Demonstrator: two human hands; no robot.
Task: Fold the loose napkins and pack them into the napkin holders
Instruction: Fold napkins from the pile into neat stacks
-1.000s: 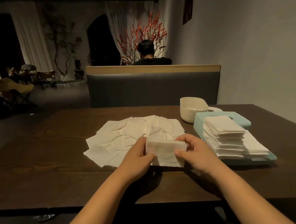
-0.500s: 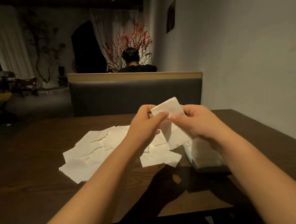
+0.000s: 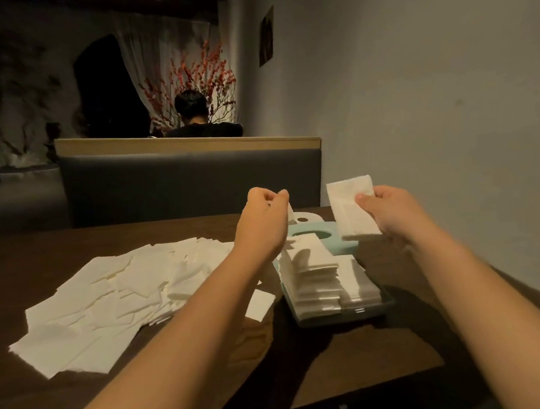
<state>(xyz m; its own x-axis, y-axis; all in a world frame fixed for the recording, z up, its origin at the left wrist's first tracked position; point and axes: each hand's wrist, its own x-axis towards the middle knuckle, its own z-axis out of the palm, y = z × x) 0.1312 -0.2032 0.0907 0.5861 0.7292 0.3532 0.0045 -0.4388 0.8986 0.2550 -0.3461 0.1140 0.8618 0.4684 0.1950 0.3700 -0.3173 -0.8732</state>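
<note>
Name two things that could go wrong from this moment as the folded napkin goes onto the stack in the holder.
1. The stack in the teal holder already steps unevenly and rises above its rim; adding more may topple it.
2. The right hand pinches the folded napkin at one edge only, so it may unfold or slip before landing.

The left hand (image 3: 263,224) covers the near end of the white holder (image 3: 306,216) and part of the folded stack (image 3: 314,266), and whether its curled fingers (image 3: 281,196) pinch anything is hard to tell. Both forearms run off the bottom edge. The loose napkins (image 3: 106,302) blur together in the dim light, and the bench (image 3: 34,408) is cut off on the left.
</note>
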